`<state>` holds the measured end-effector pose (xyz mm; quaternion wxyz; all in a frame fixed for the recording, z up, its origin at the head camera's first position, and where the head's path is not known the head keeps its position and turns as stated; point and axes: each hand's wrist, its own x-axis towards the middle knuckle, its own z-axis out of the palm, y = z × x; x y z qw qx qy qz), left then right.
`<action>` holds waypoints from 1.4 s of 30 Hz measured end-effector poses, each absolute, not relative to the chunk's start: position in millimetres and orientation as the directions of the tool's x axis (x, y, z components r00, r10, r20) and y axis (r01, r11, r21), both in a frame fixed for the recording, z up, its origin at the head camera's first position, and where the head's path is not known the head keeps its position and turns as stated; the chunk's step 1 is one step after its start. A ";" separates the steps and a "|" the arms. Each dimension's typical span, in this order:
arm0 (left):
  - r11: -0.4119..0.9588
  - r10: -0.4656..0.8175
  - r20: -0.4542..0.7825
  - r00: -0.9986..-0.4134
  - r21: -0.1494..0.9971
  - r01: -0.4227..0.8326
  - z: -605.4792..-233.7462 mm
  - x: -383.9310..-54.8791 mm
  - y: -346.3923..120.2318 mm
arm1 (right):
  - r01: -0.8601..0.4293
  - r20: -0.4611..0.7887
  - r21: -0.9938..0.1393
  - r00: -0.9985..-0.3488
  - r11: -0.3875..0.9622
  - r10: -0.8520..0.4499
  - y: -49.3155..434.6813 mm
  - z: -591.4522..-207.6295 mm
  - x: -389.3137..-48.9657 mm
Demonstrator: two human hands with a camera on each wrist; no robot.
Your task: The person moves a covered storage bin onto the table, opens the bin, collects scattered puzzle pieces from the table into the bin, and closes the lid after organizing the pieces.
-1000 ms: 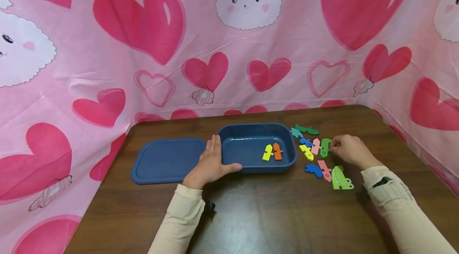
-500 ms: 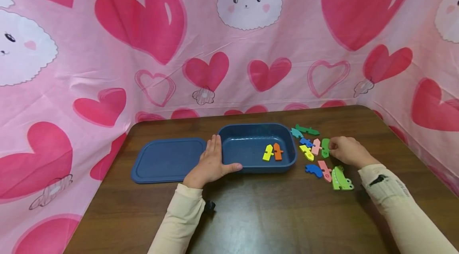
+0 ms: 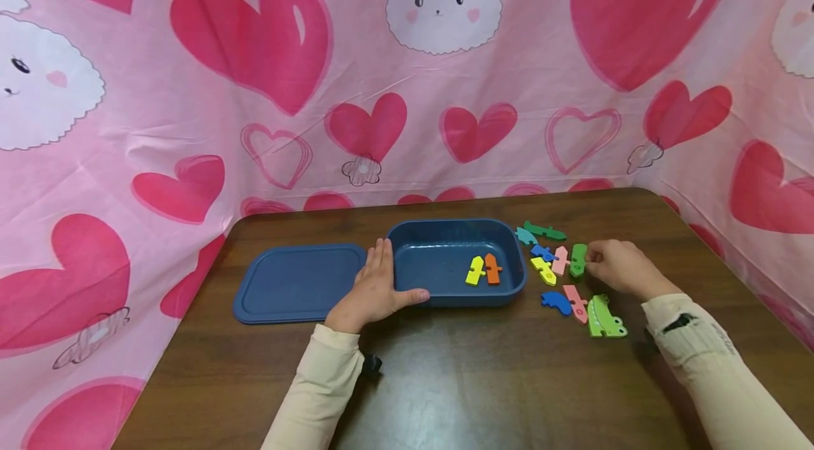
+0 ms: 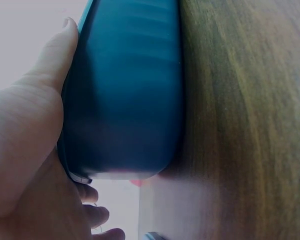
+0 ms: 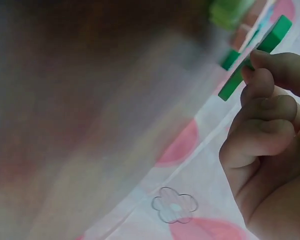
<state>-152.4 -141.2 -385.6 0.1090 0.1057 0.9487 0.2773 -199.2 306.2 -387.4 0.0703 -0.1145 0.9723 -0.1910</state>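
My left hand [image 3: 371, 291] lies with straight fingers along the left end of a dark blue box [image 3: 407, 300]; its thumb reaches over the front rim. In the left wrist view the thumb [image 4: 57, 52] and palm rest at the box's edge. A yellow puzzle piece [image 3: 475, 271] and an orange puzzle piece [image 3: 492, 270] lie inside the box. Over on the right, my right hand [image 3: 620, 268] pinches a green puzzle piece [image 3: 577, 261] between thumb and forefinger. The right wrist view shows this green piece [image 5: 274, 36] edge-on at the fingertips, the other fingers curled.
Right of the box lie several more pieces, among them a dark green one [image 3: 545, 230], a pink one [image 3: 560, 260], a blue one [image 3: 557, 302] and a light green crocodile head [image 3: 605, 317]. The blue lid [image 3: 299, 284] lies at the left. A heart-patterned cloth [image 3: 407, 68] hangs behind the table.
My right hand and the green piece shift only slightly near the same spot, the piece turning a little. The left hand and the box stay put.
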 end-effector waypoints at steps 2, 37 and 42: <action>0.823 0.261 -0.150 -0.954 0.550 0.139 -385.6 -152.6 -141.7 | -0.198 -0.078 -0.402 -0.965 0.894 -0.249 302.3 -383.7 -198.4; 0.817 0.259 -0.154 -0.953 0.562 0.132 -385.4 -157.9 -145.6 | -0.423 0.125 -0.573 -0.892 0.702 -0.435 163.6 -342.3 -200.0; 0.817 0.261 -0.157 -0.953 0.562 0.131 -385.5 -158.6 -144.6 | -0.423 0.092 -0.568 -0.885 0.706 -0.457 154.7 -348.6 -203.2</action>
